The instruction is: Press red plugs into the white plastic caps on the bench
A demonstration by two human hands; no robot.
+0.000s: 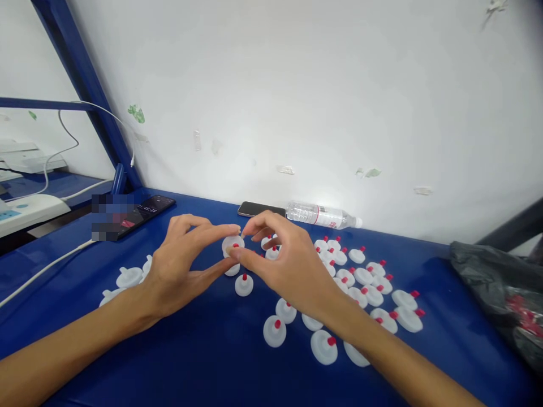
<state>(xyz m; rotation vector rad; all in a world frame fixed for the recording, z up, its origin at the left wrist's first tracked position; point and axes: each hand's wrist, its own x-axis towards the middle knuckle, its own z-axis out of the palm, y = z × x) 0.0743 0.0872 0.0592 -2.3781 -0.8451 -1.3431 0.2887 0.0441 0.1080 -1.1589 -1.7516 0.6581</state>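
Note:
Just above the table, a white round plastic cap (233,243) with a red tip is between my two hands. My left hand (180,263) grips it by the rim, index finger above and thumb below. From the other side, my right hand (282,249) has its thumb over the cap's face beside the red tip, with the index finger curled close by; the exact contact is partly hidden. Below them lies another red-tipped cap (244,285). Left of my left wrist are several white caps (129,277) showing no red tips.
Many red-tipped caps (324,347) spread across the blue table (203,362) around my right forearm. At the back lie a dark phone (261,210) and a plastic bottle (322,216). Another phone (146,213) and a white cable (51,268) are left; a black bag (487,271) is right.

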